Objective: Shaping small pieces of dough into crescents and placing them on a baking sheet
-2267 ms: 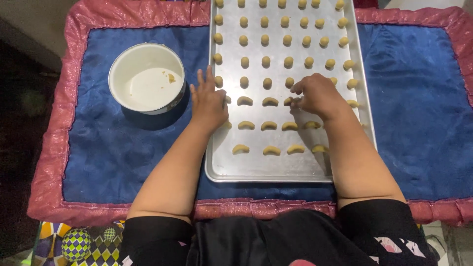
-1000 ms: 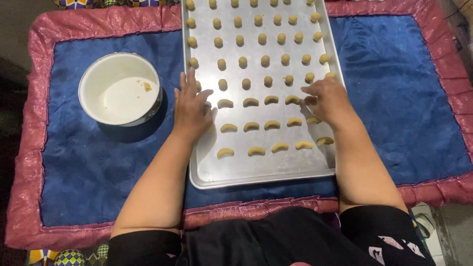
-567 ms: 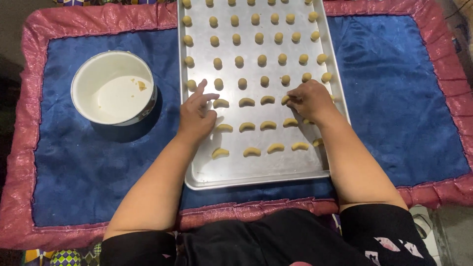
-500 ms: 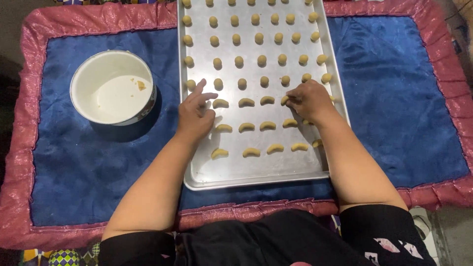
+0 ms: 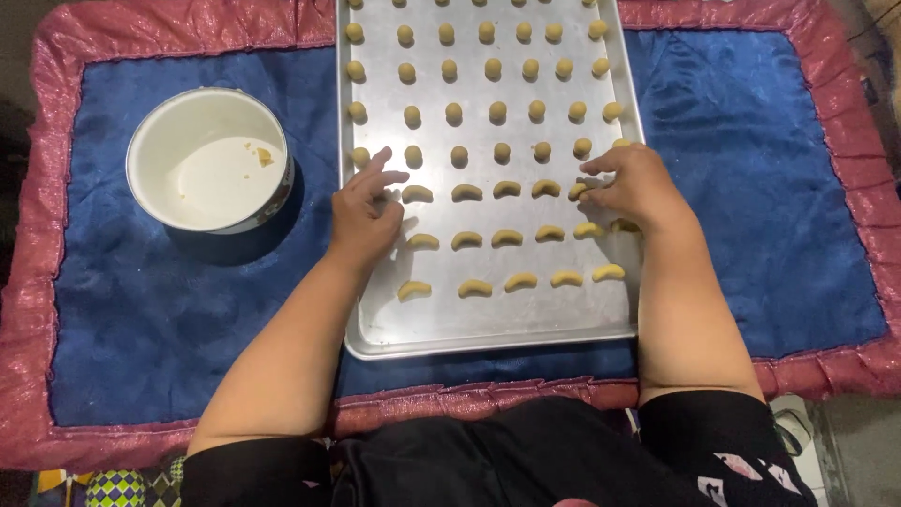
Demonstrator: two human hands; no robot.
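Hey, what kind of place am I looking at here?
Probably a home baking spot: a metal baking tray with rows of small dough pieces, a white bowl and a blue quilted mat beneath.

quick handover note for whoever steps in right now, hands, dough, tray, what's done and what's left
Left hand: resting on the tray's left side, fingers by the leftmost curved piece of the top crescent row; whether it grips one cannot be told.
Right hand: at the right end of that row, fingertips on a dough piece.
Metal tray lies on a blue mat; a nearly empty white bowl stands to its left.
Done: three rows of crescents nearest the person.
Left: the round dough balls in the rows beyond.
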